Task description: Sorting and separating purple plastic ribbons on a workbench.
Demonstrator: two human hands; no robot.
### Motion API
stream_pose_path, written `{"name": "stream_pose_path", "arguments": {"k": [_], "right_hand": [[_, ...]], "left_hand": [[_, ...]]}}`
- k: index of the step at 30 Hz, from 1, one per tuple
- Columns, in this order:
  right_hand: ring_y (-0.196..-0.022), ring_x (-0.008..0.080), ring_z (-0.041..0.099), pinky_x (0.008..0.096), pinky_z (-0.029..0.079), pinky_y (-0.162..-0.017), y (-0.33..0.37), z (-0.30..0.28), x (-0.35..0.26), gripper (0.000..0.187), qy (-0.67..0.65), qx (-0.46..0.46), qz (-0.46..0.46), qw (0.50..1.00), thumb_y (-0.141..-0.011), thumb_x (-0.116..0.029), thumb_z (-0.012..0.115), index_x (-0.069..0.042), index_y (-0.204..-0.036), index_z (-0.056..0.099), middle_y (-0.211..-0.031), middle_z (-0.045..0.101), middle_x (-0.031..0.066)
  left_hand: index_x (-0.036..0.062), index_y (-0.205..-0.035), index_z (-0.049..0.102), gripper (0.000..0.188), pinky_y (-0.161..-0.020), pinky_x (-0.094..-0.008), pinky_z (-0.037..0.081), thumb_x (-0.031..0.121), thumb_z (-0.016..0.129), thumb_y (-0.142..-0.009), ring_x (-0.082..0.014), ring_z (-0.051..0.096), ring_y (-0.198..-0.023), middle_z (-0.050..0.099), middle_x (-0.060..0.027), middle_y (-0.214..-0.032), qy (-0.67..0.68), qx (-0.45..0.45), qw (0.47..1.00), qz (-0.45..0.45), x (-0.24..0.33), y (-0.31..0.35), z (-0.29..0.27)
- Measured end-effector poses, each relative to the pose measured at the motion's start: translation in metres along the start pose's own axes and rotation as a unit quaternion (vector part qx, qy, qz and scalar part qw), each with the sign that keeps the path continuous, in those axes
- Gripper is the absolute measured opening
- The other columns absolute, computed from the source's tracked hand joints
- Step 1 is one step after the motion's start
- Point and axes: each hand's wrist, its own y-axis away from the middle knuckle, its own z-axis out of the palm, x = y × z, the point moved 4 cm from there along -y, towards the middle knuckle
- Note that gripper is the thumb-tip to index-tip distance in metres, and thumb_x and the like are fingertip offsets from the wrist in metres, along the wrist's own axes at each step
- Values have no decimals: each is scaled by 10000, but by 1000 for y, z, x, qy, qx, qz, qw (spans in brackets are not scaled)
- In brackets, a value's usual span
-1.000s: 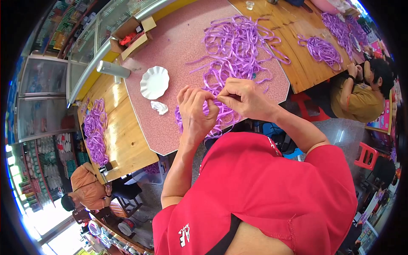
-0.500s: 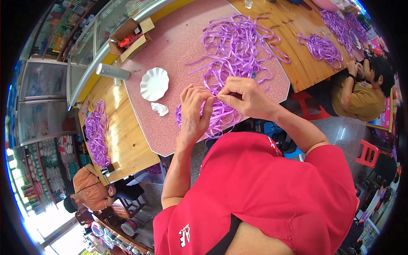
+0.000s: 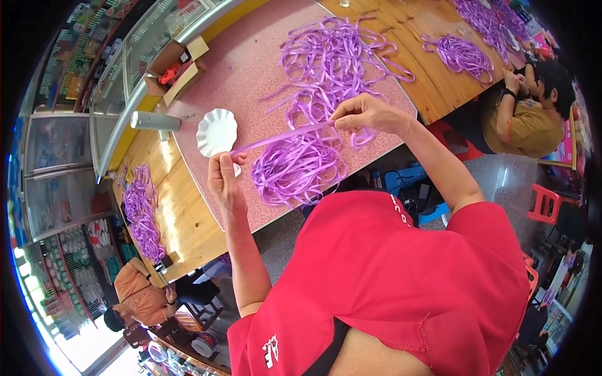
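A purple ribbon (image 3: pixel 282 136) is stretched between my two hands, slanting up to the right above the pink tabletop (image 3: pixel 257 62). My left hand (image 3: pixel 227 185) pinches its left end, near a white scalloped plate (image 3: pixel 217 133). At the other end my right hand (image 3: pixel 367 116) grips it between thumb and fingers. Below the taut length lies a heap of loose purple ribbon (image 3: pixel 295 169) at the table's near edge. A larger tangle of ribbon (image 3: pixel 332 62) spreads farther back. Part of a white crumpled tissue shows behind my left hand.
A grey-white cylinder (image 3: pixel 155 121) and an open cardboard box (image 3: pixel 177 70) stand at the left back. Wooden tables on both sides carry more ribbon piles (image 3: pixel 143 213), (image 3: pixel 461 57) of the same purple. One person (image 3: pixel 533 113) sits at right, another (image 3: pixel 141 291) at lower left.
My hands were close together over the near ribbon heap. They have moved apart, left hand leftward and right hand rightward, and the ribbon between them is now pulled straight.
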Motion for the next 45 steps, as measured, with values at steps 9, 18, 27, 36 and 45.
{"name": "stream_pose_path", "arguments": {"k": [9, 18, 27, 36, 45], "right_hand": [[-611, 43, 515, 214, 417, -547, 6, -11, 3, 209, -3, 70, 15, 997, -925, -211, 687, -10, -975, 713, -722, 596, -36], [-580, 16, 432, 200, 332, -489, -1, 10, -16, 222, -55, 57, 26, 997, -949, -220, 651, -25, -1036, 710, -712, 557, -50], [-629, 50, 526, 198, 424, -576, 0, 48, -59, 352, -39, -21, 12, 999, -1008, -154, 519, -35, -1339, 542, -849, 617, 18], [-654, 52, 560, 198, 457, -588, 5, 44, -60, 408, -42, -3, 21, 999, -1016, -159, 522, -36, -1392, 423, -935, 679, 73], [-815, 123, 643, 290, 517, -729, -6, 47, -55, 202, 116, 71, -58, 989, -921, -152, 654, 23, -1015, 695, -886, 701, 82]], "left_hand": [[53, -901, 583, 259, -869, -307, 452, 245, 485, -1045, -139, 599, -856, 628, -48, -834, 24, 53, 995, -80, -52, 17, -49], [-21, -1406, 413, 612, -1124, -429, 288, 308, 643, -944, -321, 413, -1319, 449, -197, -1393, -313, 50, 948, 19, -29, 8, -12], [8, -1322, 495, 434, -906, -321, 470, 201, 627, -956, -192, 593, -1024, 617, -114, -1110, 2, -182, 983, -37, -1, -2, 109], [18, -1131, 658, 219, -628, -207, 461, 125, 661, -940, -54, 576, -721, 661, 18, -884, 11, -232, 969, -80, 10, -3, 110], [13, -956, 657, 118, -612, -347, 506, 78, 691, -864, -247, 656, -695, 654, -141, -832, -248, -207, 935, 148, 32, -11, 93]]}}
